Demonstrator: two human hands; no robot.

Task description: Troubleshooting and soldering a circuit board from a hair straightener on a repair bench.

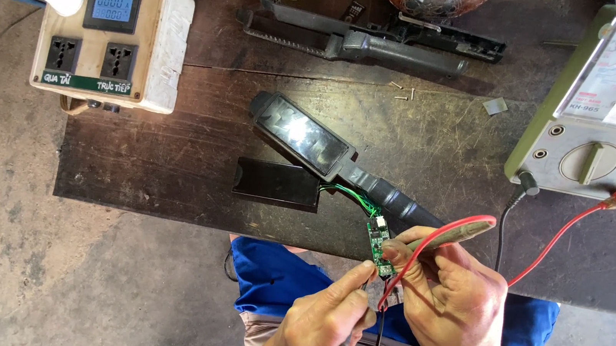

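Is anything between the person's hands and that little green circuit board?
Nothing visible. The right hand pinches the green circuit board directly, with a red probe along its fingers. The left hand brings a black probe up to the board's lower end.

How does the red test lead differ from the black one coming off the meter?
The red lead runs from the meter in a long curve to the right hand, which holds its red probe. The black lead drops straight off the table edge, and the left hand holds a dark probe. Both plug into the meter's lower edge.
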